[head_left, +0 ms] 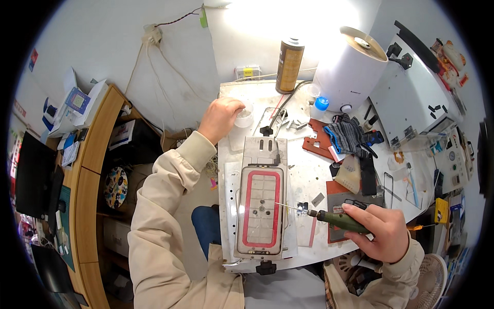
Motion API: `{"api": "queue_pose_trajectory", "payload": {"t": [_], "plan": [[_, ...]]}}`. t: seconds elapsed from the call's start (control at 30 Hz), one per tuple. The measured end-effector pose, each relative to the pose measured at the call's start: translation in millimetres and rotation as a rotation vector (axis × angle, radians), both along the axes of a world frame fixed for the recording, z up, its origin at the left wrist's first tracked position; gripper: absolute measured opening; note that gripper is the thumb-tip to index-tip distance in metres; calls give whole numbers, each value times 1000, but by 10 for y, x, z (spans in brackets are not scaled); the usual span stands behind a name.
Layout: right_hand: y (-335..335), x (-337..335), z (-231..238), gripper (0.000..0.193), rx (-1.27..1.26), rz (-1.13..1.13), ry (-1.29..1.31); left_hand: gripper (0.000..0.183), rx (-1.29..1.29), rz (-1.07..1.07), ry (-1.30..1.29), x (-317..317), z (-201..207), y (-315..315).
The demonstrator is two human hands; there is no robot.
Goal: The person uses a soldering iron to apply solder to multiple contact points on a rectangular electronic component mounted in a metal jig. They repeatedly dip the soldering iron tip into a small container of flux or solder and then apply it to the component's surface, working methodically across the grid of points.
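At the worktop's (309,170) near edge, one right hand (378,232) is gripping one green rotary tool (342,220), fingers clamped round its body; the thin bit is pointing left toward the jig.

Near the front-left corner: one metal jig (262,206), long and flat, is lying with one red rectangular frame (261,208) on its bed; one black knob (266,267) is sitting at its near end, a second (266,131) at its far end.

Toward the far-left corner: one left hand (220,117) is curling over one small white cup (244,117), fingers touching its rim; whether it is actually gripping the cup cannot be told.

At the far edge: one brown spray can (289,64) is standing upright; one white humidifier (351,69) is standing just right of it, with one blue cap (321,103) at its foot.

Right of centre: one striped glove (350,135) is lying beside one red-brown cut plate (319,141).

Beyond the right edge: one white machine (411,98) is standing.

Left of the worktop: one wooden shelf unit (90,170) is holding papers.
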State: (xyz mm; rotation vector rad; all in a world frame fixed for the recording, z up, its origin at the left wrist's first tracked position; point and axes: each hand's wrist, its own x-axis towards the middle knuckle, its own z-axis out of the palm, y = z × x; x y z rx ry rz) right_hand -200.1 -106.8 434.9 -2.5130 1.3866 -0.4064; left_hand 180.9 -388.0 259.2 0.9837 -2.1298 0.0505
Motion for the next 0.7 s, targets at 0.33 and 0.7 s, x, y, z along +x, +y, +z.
{"api": "queue_pose_trajectory", "payload": {"t": [0.33, 0.7], "plan": [[-96, 68, -25, 59, -72, 28, 55, 14, 79, -41, 365, -91, 630, 789], [-80, 119, -22, 56, -59, 110, 40, 48, 50, -572, -3, 122, 823, 2104]]}}
